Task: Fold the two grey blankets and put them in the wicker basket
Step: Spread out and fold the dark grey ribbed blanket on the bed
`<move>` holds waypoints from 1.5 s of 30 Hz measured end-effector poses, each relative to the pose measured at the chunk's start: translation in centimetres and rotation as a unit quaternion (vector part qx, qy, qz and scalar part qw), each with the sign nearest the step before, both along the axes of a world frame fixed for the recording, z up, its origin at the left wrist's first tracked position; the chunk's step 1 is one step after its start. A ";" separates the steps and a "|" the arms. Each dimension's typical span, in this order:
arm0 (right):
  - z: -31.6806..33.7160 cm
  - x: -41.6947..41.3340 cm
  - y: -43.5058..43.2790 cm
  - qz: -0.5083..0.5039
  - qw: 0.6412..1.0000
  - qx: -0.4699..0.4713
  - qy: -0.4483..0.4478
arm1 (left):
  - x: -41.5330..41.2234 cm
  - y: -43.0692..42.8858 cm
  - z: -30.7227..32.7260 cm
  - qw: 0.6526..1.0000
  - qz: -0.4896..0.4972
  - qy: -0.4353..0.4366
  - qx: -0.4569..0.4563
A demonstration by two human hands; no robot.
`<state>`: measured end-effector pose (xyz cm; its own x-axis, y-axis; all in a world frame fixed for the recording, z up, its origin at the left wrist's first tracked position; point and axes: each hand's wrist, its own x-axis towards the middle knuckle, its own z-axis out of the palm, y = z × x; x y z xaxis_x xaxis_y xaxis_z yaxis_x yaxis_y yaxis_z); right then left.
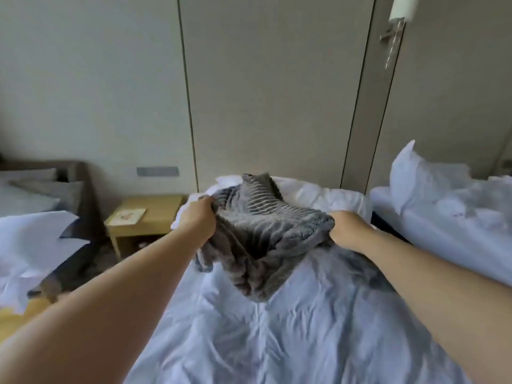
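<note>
Only one grey blanket [257,234] visible — two hands gripping.

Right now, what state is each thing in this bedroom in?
grey blanket: bunched, not yet folded, held between both hands.
left hand: grips the blanket's left edge.
right hand: grips its right edge.
duvet: rumpled.
book: closed, lying flat on the nightstand.
</note>
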<state>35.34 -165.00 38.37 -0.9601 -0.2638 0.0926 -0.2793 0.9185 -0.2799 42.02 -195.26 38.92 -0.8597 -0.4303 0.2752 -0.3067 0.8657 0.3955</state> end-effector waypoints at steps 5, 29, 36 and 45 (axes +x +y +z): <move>-20.3 11.2 0.4 0.023 0.953 0.064 -0.296 | 10.4 2.1 -18.7 0.961 0.011 -0.248 0.120; -33.3 32.0 9.0 -0.198 0.844 -0.046 -0.496 | 31.0 10.1 -34.5 0.666 0.250 -0.275 0.647; -35.3 33.8 9.8 -0.402 0.705 -0.201 -0.548 | 29.2 10.4 -37.2 0.588 0.271 -0.272 0.711; -37.6 32.0 7.4 -0.572 0.392 -0.578 -0.430 | 22.1 8.4 -36.1 0.574 0.397 0.033 0.715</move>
<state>67.37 -157.64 0.73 -0.1963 0.1265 -0.9723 0.7849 -0.5741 -0.2332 64.16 -186.88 2.78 -0.2439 -0.5050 -0.8279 -0.3238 -0.7623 0.5604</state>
